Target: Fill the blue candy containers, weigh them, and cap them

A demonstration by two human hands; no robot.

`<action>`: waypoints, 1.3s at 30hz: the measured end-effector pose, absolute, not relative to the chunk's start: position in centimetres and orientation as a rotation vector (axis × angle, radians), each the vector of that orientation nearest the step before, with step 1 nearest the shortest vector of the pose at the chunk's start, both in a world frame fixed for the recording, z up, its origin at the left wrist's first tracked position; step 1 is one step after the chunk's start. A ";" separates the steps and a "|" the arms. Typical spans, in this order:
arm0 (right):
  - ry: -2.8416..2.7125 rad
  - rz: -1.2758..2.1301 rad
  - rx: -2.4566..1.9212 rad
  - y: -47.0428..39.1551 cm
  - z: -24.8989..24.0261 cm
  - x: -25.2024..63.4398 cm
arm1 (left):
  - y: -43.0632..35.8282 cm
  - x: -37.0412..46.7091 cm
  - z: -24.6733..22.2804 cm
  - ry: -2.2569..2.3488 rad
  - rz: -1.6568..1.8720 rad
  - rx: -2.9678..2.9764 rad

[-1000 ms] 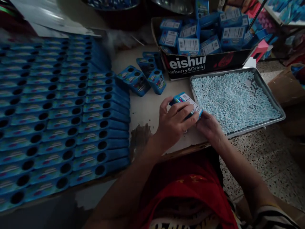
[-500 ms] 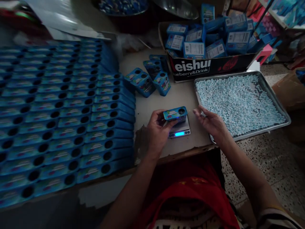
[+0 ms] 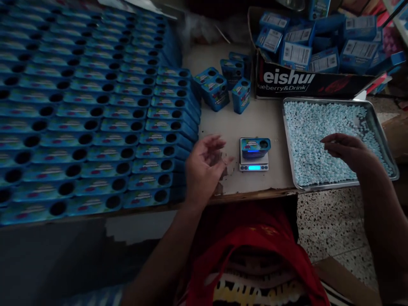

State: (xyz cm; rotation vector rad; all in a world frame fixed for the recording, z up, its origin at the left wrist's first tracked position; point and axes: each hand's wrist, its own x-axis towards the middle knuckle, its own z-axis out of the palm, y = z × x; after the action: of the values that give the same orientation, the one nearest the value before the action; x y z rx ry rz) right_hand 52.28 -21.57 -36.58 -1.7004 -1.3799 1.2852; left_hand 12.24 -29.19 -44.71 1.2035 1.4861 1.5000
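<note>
Head view: box [image 3: 255,145] is sitting on scale [image 3: 254,168], likely for weighing; at left, my left hand [image 3: 204,170] is hanging half-open, empty; my right hand [image 3: 347,149] is hovering over sweets [image 3: 309,131], fingers bunched, contents unclear.

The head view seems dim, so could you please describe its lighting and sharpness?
Head view: dim overall, the lower left sunk in deep shadow; head view: the scale display glows bright blue, its digits unreadable; head view: the left hand looks slightly blurred.
</note>
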 end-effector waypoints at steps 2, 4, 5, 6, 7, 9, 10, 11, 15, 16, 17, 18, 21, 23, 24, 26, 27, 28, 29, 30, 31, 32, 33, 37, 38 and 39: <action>-1.202 1.381 -1.650 -21.3 -36.3 52.3 | -30.0 11.9 -43.6 1.560 1.615 1.150; -1.017 1.455 -1.572 -20.9 -36.4 51.8 | -30.5 11.7 -42.8 1.570 1.722 1.155; -0.957 1.485 -1.542 -20.7 -36.6 51.4 | -30.7 11.6 -42.5 1.556 1.754 1.173; -0.922 1.513 -1.527 -20.5 -36.7 50.9 | -30.8 11.5 -42.4 1.539 1.768 1.193; -0.905 1.537 -1.522 -20.3 -36.9 50.3 | -30.8 11.4 -42.3 1.528 1.772 1.210; -0.901 1.570 -1.526 -20.2 -37.1 48.7 | -30.9 11.2 -42.4 1.522 1.753 1.221; -0.915 1.584 -1.527 -20.2 -37.1 47.8 | -30.9 11.1 -42.6 1.520 1.738 1.218; -0.944 1.596 -1.524 -20.2 -37.1 46.8 | -31.0 11.0 -42.7 1.515 1.728 1.211; -1.186 1.652 -1.498 -20.5 -36.4 42.4 | -31.3 11.0 -43.6 1.475 1.719 1.209; -1.257 1.672 -1.491 -20.5 -36.2 41.3 | -31.4 11.0 -43.9 1.473 1.701 1.221; -1.320 1.694 -1.483 -20.5 -36.0 40.3 | -31.5 11.1 -44.3 1.475 1.674 1.236; -1.369 1.717 -1.472 -20.5 -35.7 39.3 | -31.6 11.2 -44.6 1.476 1.642 1.253; -1.425 1.750 -1.433 -20.4 -34.8 37.0 | -31.9 11.2 -45.9 1.469 1.555 1.272; -1.425 1.749 -1.420 -20.3 -34.2 36.1 | -31.9 11.2 -46.6 1.460 1.522 1.264; -1.432 1.751 -1.417 -20.3 -34.0 35.8 | -31.9 11.2 -46.9 1.458 1.505 1.262; -1.468 1.753 -1.418 -20.3 -33.9 35.5 | -31.6 11.4 -47.3 1.447 1.481 1.266; -1.498 1.742 -1.421 -20.3 -34.1 35.5 | -31.3 11.5 -47.3 1.441 1.478 1.282; -1.535 1.717 -1.426 -20.4 -34.3 35.5 | -31.0 11.7 -47.2 1.442 1.479 1.311; -1.582 1.677 -1.434 -20.5 -34.7 35.4 | -30.6 11.9 -47.0 1.451 1.480 1.356; -1.636 1.624 -1.444 -20.6 -35.0 35.3 | -30.2 12.2 -46.7 1.471 1.479 1.418; -1.696 1.563 -1.455 -20.8 -35.4 35.3 | -29.6 12.6 -46.3 1.499 1.473 1.493; -1.753 1.502 -1.465 -20.9 -35.6 35.2 | -29.1 13.0 -46.0 1.527 1.463 1.576; -1.794 1.446 -1.473 -21.1 -35.8 35.1 | -28.4 13.5 -45.5 1.550 1.444 1.663; -1.638 1.398 -1.431 -20.9 -35.8 35.7 | -25.9 15.8 -43.7 1.509 1.183 2.074; -1.534 1.421 -1.405 -20.4 -35.7 36.2 | -25.4 16.3 -43.3 1.474 1.048 2.179; -1.430 1.448 -1.381 -19.8 -35.6 36.8 | -25.0 16.7 -42.8 1.446 0.901 2.267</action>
State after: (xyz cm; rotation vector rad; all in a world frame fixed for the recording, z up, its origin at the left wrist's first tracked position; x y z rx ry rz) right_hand 36.81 -19.76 -35.65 -1.3807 -1.4295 1.4483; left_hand 16.72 -25.03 -42.76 2.2669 1.4458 0.9011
